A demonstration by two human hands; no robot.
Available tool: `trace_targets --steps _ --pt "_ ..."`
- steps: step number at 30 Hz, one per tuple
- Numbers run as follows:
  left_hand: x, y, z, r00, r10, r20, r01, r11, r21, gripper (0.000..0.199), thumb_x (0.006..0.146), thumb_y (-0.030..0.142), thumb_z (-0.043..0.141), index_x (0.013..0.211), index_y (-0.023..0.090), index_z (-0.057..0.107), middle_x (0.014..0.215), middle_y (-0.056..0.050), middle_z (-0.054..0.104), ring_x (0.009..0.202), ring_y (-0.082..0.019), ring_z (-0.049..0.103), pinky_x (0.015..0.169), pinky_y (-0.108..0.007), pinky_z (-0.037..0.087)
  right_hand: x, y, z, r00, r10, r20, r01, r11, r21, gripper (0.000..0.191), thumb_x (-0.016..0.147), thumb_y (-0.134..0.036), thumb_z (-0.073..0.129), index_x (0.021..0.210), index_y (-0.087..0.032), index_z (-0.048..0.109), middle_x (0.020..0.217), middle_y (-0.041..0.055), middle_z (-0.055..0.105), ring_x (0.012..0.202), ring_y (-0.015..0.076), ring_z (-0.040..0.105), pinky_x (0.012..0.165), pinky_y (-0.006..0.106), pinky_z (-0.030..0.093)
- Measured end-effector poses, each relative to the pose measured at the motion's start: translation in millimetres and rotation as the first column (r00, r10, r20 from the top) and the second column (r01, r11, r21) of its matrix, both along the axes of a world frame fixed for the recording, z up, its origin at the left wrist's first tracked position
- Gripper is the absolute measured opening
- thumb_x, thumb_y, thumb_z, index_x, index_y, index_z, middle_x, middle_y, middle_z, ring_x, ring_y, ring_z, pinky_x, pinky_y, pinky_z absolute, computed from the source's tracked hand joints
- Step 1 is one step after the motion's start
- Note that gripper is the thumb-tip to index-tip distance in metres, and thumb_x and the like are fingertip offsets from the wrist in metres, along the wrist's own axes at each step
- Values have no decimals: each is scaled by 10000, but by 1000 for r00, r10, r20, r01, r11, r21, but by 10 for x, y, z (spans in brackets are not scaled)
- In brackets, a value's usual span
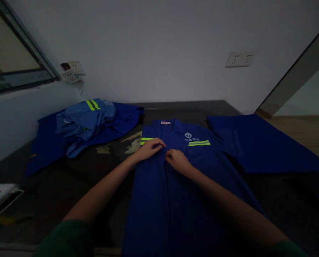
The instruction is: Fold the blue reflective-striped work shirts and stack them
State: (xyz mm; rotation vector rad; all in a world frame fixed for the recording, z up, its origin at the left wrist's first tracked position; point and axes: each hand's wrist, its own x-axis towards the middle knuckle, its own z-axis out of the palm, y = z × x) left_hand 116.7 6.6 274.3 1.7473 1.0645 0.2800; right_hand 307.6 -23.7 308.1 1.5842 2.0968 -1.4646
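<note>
A dark blue short-sleeved work shirt [202,185] lies front up, collar away from me. It has yellow-green reflective stripes and a white printed emblem on the chest. My left hand [147,149] rests on the chest panel at the left, its thumb and fingers apart near the front edge. Beside it, my right hand [178,161] is closed, with curled fingertips pinching the shirt's front opening. Whatever lies under those fingertips is hidden. A button shows dimly lower down the front.
A crumpled lighter blue shirt [86,117] lies on dark blue clothing [49,146] at the left. More blue cloth [266,146] spreads at the right. A white device with a cable [1,194] sits at the left edge. A wall with sockets [239,59] rises behind the table.
</note>
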Motion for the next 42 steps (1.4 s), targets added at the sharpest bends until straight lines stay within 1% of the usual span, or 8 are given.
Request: trace_targets --steps 4,10,16,22,31,34,37,42 --pt "-61 -207 188 997 -33 71 43 989 -142 184 896 244 542 1039 204 650 1090 -62 666 1049 -183 605 964 -347 449 -17 -5 20 1000 0 2 0 1000 -26 245 898 -161 455 932 -171 698 982 78 701 915 190 635 760 258 418" --pt "-43 -251 126 993 13 120 17 969 -245 216 857 247 621 1062 186 646 1083 -65 685 1027 -189 620 945 -333 454 51 -76 145 999 17 39 -20 998 65 170 876 -244 587 1010 -151 637 978 92 665 935 209 603 779 283 425" --pt "-5 -282 53 995 16 96 2 983 -181 95 865 233 607 919 166 647 946 -45 678 929 -179 619 868 -313 459 116 -182 167 994 107 17 -109 982 156 73 826 -237 666 844 -166 663 955 74 627 955 222 549 839 324 422" --pt "65 -323 78 999 -16 28 19 994 -107 99 919 232 521 898 165 591 926 -45 632 897 -179 587 830 -306 454 112 -214 97 994 92 -51 -81 978 190 104 860 -143 593 874 -171 692 944 63 657 926 205 549 852 339 426" --pt "115 -397 129 984 -107 -146 123 987 105 109 938 249 498 965 188 584 1068 -69 569 1039 -201 523 950 -350 437 283 -374 103 978 97 -183 -45 962 271 217 860 -98 563 1018 -150 702 1022 97 653 984 222 547 904 382 478" --pt "125 -429 123 968 -87 -234 123 982 143 241 927 270 523 1149 185 562 1249 -99 538 1193 -217 481 1042 -370 393 358 -397 119 973 83 -215 -16 955 298 272 864 -97 539 1088 -160 681 1071 99 653 1023 220 564 922 391 495" --pt "125 -464 110 918 -69 -392 140 978 157 471 933 364 510 1361 177 447 1473 -133 390 1380 -261 328 1140 -434 276 359 -389 121 971 83 -223 -7 946 323 301 883 -116 509 1131 -172 670 1134 102 659 1079 216 584 963 405 493" --pt "105 -485 78 821 -83 -565 159 983 87 657 939 519 409 1481 163 302 1564 -124 257 1452 -264 197 1179 -469 178 239 -398 89 961 218 -173 -141 917 373 332 904 -164 510 1205 -128 645 1273 136 620 1199 234 566 1069 448 422"
